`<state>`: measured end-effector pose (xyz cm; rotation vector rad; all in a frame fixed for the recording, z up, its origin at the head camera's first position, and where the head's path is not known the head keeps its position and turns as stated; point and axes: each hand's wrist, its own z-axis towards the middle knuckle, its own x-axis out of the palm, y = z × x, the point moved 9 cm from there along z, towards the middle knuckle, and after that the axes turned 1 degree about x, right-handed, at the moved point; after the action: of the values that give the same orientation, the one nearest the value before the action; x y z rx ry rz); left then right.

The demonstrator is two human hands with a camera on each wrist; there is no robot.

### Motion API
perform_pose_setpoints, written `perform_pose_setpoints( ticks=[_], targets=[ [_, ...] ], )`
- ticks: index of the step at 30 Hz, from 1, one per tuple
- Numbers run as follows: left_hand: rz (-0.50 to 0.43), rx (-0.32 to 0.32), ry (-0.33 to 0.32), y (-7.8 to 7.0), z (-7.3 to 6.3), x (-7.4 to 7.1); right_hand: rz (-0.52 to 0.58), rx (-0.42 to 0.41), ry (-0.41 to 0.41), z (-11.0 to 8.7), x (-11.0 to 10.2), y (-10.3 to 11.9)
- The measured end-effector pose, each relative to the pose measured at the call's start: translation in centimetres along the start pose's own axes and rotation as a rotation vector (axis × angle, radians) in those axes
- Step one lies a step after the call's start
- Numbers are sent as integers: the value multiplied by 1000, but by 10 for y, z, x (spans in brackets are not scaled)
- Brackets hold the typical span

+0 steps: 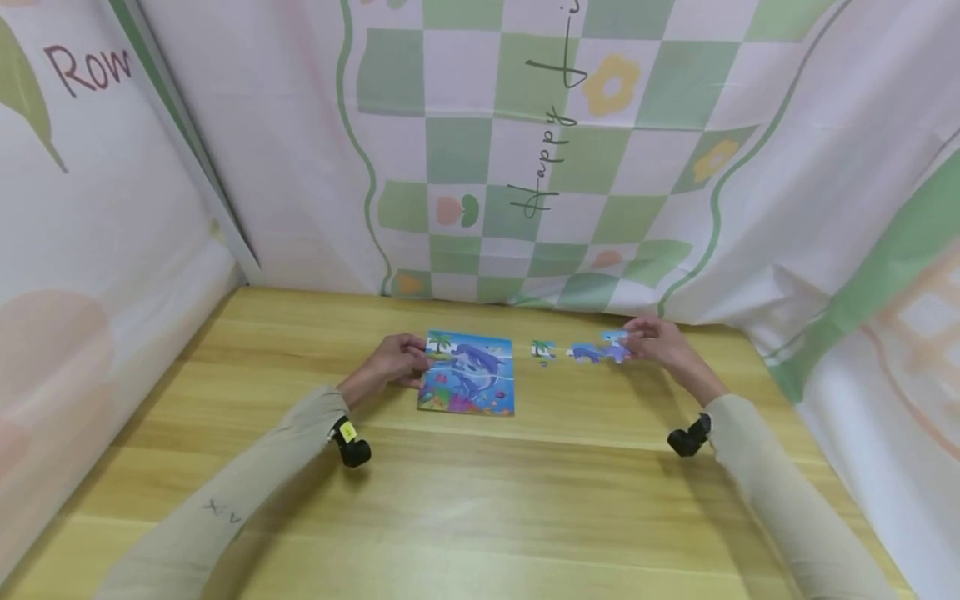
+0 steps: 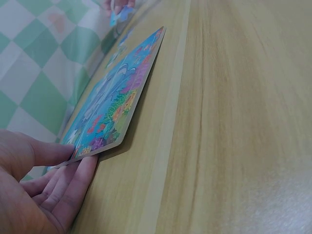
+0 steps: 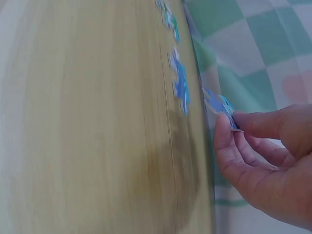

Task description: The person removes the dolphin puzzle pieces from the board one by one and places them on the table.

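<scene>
My left hand (image 1: 393,360) pinches the left edge of a dolphin picture board (image 1: 471,377), thumb on top and fingers beneath. In the left wrist view the board (image 2: 109,105) is tilted, its near corner raised off the table. My right hand (image 1: 666,346) pinches a blue and purple jigsaw piece (image 1: 615,345) between thumb and fingers. The right wrist view shows this piece (image 3: 217,102) held above the table's far edge. To its left lie a blue dolphin piece (image 1: 584,353) and a palm-tree piece (image 1: 543,348).
A wooden table (image 1: 465,500) spreads below both hands. Checkered cloth (image 1: 525,167) hangs right behind the table's far edge, close to the right hand. White printed cloth (image 1: 90,292) stands along the left side. Black wrist cameras (image 1: 352,444) sit on both sleeves.
</scene>
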<state>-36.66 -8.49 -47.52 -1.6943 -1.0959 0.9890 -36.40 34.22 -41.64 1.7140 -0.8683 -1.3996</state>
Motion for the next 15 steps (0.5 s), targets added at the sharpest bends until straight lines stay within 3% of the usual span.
perform_pose_setpoints(
  ticks=[7,15],
  targets=[
    [-9,-8,-8,5,-1,-2,-149,16,-60,4,-8,-15],
    [-10,2,2,2,1,-1,-230,-25,-100,10,-9,-20]
  ],
)
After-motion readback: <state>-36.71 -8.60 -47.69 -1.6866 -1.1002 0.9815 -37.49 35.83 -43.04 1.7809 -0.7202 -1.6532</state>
